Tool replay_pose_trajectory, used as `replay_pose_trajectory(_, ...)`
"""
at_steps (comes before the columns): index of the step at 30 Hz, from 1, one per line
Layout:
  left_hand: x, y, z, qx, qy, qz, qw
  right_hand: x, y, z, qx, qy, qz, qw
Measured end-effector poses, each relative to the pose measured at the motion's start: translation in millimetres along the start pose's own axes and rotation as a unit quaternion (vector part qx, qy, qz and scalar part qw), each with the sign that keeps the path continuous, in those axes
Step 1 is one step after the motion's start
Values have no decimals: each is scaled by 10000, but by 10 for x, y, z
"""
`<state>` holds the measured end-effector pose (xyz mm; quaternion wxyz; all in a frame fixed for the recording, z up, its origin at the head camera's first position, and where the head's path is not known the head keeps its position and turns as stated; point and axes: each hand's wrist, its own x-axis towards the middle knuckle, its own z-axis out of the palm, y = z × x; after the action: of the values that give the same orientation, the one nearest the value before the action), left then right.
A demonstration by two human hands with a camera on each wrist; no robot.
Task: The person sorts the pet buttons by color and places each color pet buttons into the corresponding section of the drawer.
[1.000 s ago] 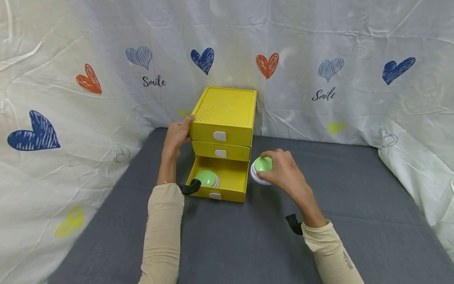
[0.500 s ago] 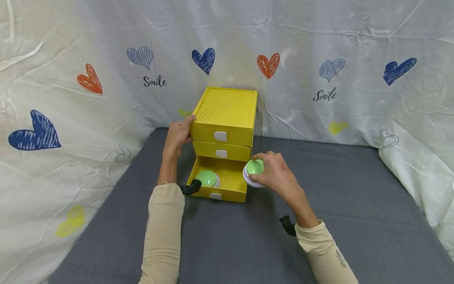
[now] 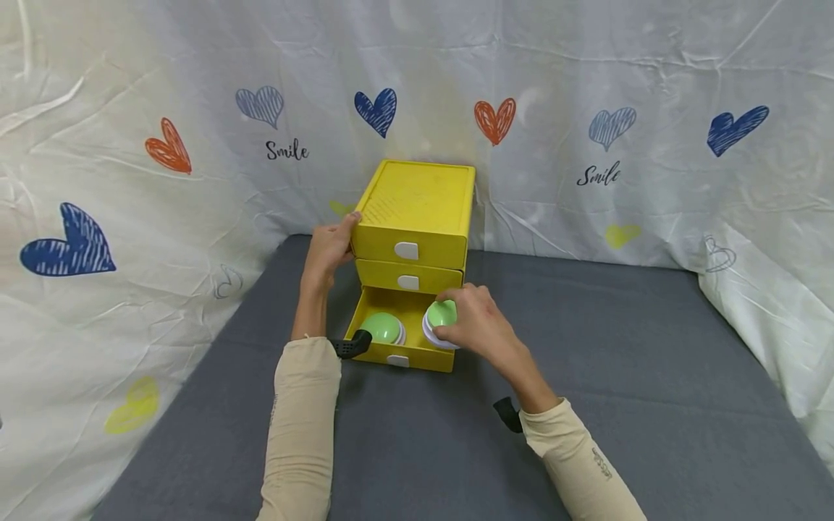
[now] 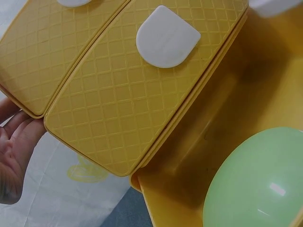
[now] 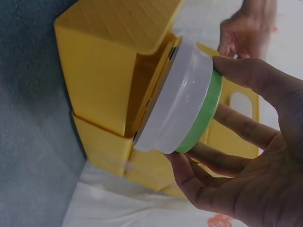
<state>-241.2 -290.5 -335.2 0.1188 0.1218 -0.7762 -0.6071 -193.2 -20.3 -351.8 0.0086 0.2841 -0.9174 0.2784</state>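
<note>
A yellow drawer unit (image 3: 417,194) stands on the grey cloth, its bottom drawer (image 3: 409,311) pulled out and the upper two closed. My left hand (image 3: 328,250) rests against the unit's left side, thumb at the top front corner; the left wrist view shows its fingers (image 4: 29,135) along the side edge. My right hand (image 3: 483,323) holds a push button with a green dome and white base (image 3: 440,314) over the right part of the drawer. Thumb and fingers pinch its green part, and the base (image 5: 177,97) is tilted. A second green-domed push button (image 3: 381,328) sits inside at left.
White fabric with printed hearts (image 3: 374,112) hangs behind the unit and at both sides. White tabs (image 3: 407,251) mark the drawer fronts. Grey cloth (image 3: 625,347) covers the surface to the right.
My right hand has carried the push button leftward, from beside the open drawer to above its right part. The left hand stays against the unit.
</note>
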Motion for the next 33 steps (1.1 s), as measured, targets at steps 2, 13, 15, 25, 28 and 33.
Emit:
replay_pose_trajectory(2, -3, -3, 2, 2, 44, -1, 10000, 23, -12, 37, -11, -28, -61, 10000)
replay_pose_trajectory(13, -1, -9, 3, 18, -10, -45, 10000, 154, -44, 262, -140, -140, -403, 9990)
replay_pose_trajectory(15, 3, -7, 2, 40, 9, -92, 9999, 177, -46, 295, -210, -157, -479, 9985)
replay_pose_trajectory(25, 31, -29, 3, 46, 46, -166, 9998, 206, -14, 462, -305, -299, -562, 9975)
replay_pose_trajectory(28, 28, -38, 3, 45, 61, -140, 9999, 201, 4, 500, -271, -435, -425, 9978)
replay_pose_trajectory(33, 22, -34, -4, 34, 82, -63, 9999, 231, 14, 520, -370, -498, -524, 9967)
